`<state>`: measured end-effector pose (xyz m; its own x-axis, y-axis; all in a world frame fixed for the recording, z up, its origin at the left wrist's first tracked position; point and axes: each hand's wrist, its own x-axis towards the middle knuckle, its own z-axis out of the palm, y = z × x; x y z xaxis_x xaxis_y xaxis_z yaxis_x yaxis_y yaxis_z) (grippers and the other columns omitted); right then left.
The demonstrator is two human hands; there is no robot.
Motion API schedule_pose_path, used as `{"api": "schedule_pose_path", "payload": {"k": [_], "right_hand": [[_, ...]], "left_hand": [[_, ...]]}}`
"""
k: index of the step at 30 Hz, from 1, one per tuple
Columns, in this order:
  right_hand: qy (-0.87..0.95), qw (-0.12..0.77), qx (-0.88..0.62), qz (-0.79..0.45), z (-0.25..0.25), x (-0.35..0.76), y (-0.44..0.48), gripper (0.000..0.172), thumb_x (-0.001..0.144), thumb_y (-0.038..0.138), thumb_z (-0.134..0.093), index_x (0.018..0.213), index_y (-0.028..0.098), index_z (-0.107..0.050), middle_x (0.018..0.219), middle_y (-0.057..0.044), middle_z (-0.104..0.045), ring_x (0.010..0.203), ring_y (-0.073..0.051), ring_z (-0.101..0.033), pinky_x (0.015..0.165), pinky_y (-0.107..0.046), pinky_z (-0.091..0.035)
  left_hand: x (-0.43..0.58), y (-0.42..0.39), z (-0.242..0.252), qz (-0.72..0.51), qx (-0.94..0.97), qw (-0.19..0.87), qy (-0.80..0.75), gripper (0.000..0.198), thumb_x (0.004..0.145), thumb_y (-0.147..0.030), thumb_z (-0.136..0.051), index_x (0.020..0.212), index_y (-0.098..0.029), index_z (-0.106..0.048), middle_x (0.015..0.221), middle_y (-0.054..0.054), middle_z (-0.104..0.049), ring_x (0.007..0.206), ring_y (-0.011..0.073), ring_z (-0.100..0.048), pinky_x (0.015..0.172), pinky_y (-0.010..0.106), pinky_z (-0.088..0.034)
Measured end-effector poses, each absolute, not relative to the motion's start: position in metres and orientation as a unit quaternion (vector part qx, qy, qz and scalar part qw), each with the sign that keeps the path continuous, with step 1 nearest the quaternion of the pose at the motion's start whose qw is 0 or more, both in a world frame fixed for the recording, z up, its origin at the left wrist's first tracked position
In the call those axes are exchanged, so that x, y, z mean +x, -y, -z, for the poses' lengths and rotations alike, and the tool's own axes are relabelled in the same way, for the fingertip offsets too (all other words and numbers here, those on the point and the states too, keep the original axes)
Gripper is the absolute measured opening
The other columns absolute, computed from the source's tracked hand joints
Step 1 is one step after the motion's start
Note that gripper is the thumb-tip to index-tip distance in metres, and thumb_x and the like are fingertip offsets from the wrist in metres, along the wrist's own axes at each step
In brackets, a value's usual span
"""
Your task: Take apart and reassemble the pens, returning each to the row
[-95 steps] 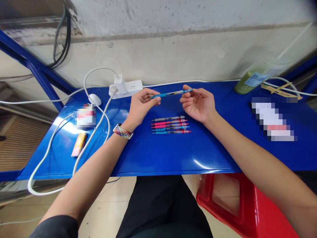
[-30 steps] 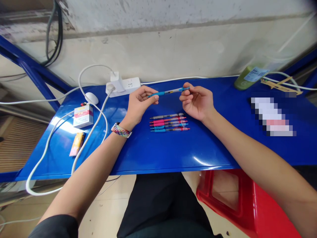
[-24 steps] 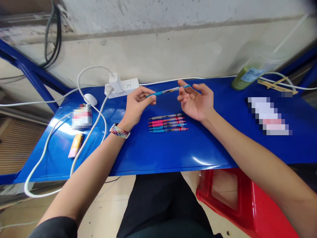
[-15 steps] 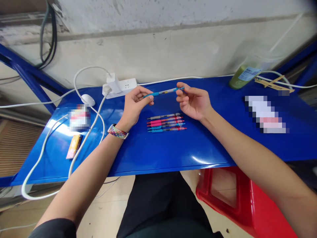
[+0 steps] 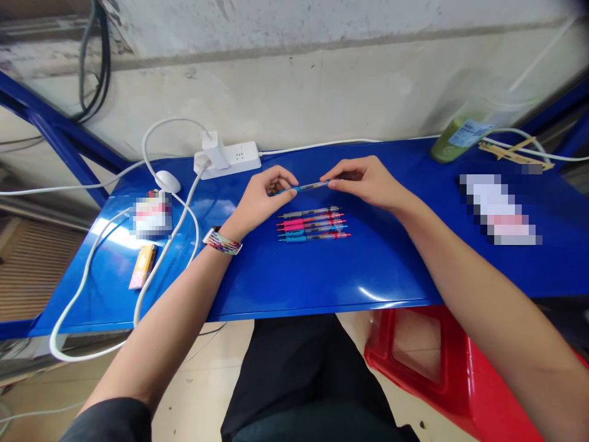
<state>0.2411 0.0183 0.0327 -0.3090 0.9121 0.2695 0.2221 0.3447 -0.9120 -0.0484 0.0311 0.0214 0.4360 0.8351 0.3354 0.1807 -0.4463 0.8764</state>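
A blue pen (image 5: 311, 186) with a clear barrel spans the gap between my two hands, near the back of the blue table (image 5: 294, 279). My left hand (image 5: 272, 195) pinches its left end between thumb and fingers. Its right end is in the fingertips of my right hand (image 5: 361, 179). Just in front of the held pen, several pens lie side by side in a row: a grey pen (image 5: 301, 214) at the back, pink pens (image 5: 301, 224) in the middle, and a blue pen with a red tip (image 5: 307, 237) nearest me.
At the back left stands a white power strip (image 5: 239, 156) with plugs and looping white cables (image 5: 87, 276). A white mouse (image 5: 168, 182) and a small yellow box (image 5: 143, 265) lie on the left. To the right are a green drink cup (image 5: 448, 144) and a blurred-out object (image 5: 499, 209). A red stool (image 5: 409, 362) is below.
Both hands have lowered the pen a little toward the table and the row. My right hand has turned palm-down, its fingers now closed over the pen's right end. The view has shifted slightly.
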Motion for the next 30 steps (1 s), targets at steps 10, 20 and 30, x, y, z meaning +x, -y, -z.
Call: {"api": "schedule_pose_path", "payload": {"k": [10,20,30], "right_hand": [[0.793,0.286,-0.412,-0.345,-0.0317,0.2511,-0.0226,0.019,0.084,0.040,-0.093,0.097,0.027,-0.094,0.098,-0.007,-0.084,0.088,-0.025,-0.073,0.080,-0.039,-0.055],[0.802,0.271,-0.409,-0.341,-0.0317,0.2493,-0.0190,0.010,0.085,0.032,-0.088,0.090,0.025,-0.092,0.093,-0.006,-0.085,0.084,-0.023,-0.073,0.077,-0.036,-0.056],[0.811,0.307,-0.400,-0.297,-0.0298,0.2459,-0.0166,0.010,0.091,0.031,-0.083,0.094,0.025,-0.091,0.098,-0.006,-0.080,0.087,-0.023,-0.069,0.082,-0.038,-0.052]], "left_hand": [[-0.0489,-0.0280,-0.0209,-0.282,0.870,0.222,-0.339,0.012,0.094,-0.031,-0.075,0.093,-0.024,-0.084,0.092,0.003,-0.082,0.098,0.0258,-0.071,0.105,0.047,-0.051],[-0.0494,-0.0294,-0.0182,-0.251,0.875,0.219,-0.351,0.013,0.094,-0.033,-0.076,0.096,-0.025,-0.086,0.092,0.003,-0.081,0.107,0.0289,-0.069,0.109,0.050,-0.044],[-0.0475,-0.0283,-0.0224,-0.263,0.873,0.231,-0.339,0.018,0.100,-0.032,-0.066,0.093,-0.024,-0.081,0.092,0.002,-0.084,0.098,0.0261,-0.072,0.109,0.049,-0.047]]}}
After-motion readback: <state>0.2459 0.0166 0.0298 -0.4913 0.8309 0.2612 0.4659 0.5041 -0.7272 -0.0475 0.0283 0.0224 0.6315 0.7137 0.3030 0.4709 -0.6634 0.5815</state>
